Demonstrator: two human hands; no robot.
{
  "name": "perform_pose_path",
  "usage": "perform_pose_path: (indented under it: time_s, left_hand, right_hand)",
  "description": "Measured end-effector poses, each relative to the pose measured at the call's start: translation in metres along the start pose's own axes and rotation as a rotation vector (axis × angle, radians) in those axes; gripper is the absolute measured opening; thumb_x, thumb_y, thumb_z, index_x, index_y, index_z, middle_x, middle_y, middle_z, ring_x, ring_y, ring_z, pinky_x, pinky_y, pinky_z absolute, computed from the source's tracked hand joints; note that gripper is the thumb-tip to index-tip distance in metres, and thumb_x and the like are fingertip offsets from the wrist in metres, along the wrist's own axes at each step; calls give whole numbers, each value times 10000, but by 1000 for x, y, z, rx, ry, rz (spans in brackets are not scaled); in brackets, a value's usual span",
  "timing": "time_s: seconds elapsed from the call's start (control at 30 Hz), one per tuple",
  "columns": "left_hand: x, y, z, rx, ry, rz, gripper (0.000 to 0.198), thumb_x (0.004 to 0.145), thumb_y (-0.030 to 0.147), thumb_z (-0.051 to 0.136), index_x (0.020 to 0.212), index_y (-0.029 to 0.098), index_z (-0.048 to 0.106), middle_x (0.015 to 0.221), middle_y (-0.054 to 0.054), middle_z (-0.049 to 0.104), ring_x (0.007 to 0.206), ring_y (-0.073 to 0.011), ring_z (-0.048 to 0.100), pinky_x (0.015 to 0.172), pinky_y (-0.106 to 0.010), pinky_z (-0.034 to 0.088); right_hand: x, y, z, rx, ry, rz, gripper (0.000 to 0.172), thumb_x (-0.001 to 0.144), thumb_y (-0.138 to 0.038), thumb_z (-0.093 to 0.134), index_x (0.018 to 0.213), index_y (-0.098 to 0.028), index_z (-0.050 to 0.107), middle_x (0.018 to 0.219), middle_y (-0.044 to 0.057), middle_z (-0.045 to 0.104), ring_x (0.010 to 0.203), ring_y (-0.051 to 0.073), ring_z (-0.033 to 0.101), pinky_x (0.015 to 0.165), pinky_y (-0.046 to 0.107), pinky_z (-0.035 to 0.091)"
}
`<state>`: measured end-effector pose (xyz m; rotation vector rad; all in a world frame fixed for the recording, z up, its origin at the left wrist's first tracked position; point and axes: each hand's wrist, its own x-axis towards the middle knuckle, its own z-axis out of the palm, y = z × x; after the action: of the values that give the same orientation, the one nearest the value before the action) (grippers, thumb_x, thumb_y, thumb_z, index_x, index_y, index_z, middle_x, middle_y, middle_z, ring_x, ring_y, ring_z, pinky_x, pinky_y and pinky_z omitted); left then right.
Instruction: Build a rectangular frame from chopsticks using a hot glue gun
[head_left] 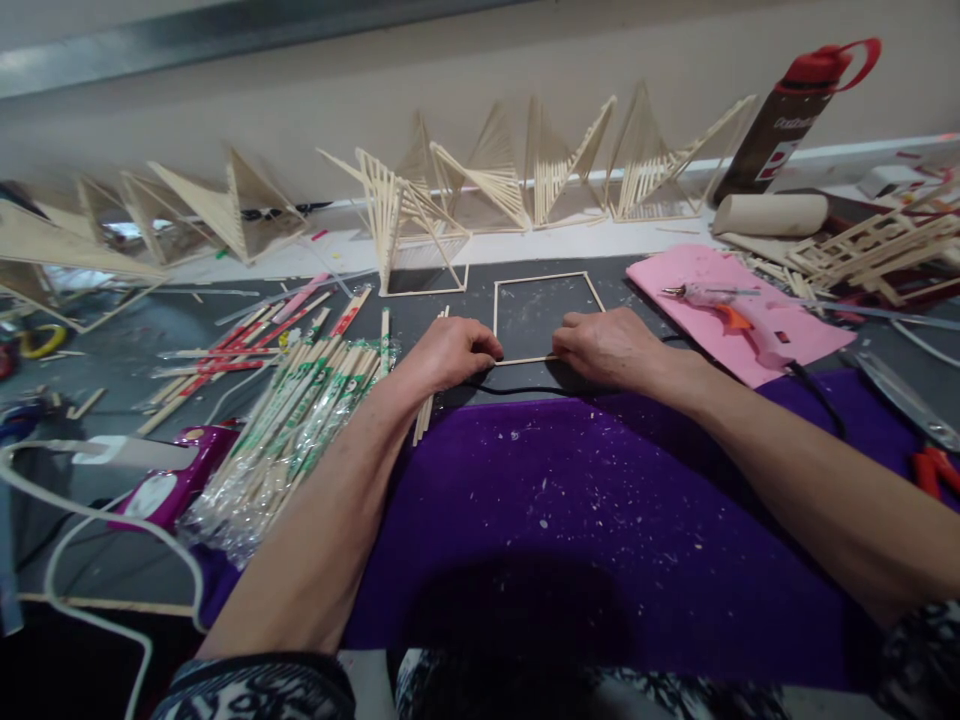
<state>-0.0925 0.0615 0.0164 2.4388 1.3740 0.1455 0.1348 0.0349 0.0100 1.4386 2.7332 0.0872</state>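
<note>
A square frame of thin wooden sticks lies flat on the dark table, beyond a purple cloth. My left hand is curled and pinches the frame's near left corner. My right hand is closed with its fingertips pressed on the frame's near side stick. A few loose sticks lie under my left wrist.
Wrapped chopsticks are piled at the left beside a purple tool. A glue gun rests on a pink pad at the right. Several folded stick structures line the back wall. A brown bottle with a red cap leans at the far right.
</note>
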Motion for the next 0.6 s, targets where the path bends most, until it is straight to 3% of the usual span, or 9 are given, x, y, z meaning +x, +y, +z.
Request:
perform_pose_path:
  time_s: [0.27,0.6]
  left_hand:
    - [0,1,-1,7,-31,-6,220,701,227,580,886,205,699,852,-17,683,779,-143,589,694,-251,403]
    - [1,2,2,40,10,11,197,711,263,566,840,217,706,822,-17,680,763,-145,582,693,-262,384]
  right_hand:
    - [-2,-1,0,-11,30,-16,314,896,-301,309,919,-217,611,880,86,608,667,167,547,510,282,251]
    - [1,-1,1,13,2,6,295,891,-297,329,928,-227,613,907,84,603,680,161,538,504,273,250]
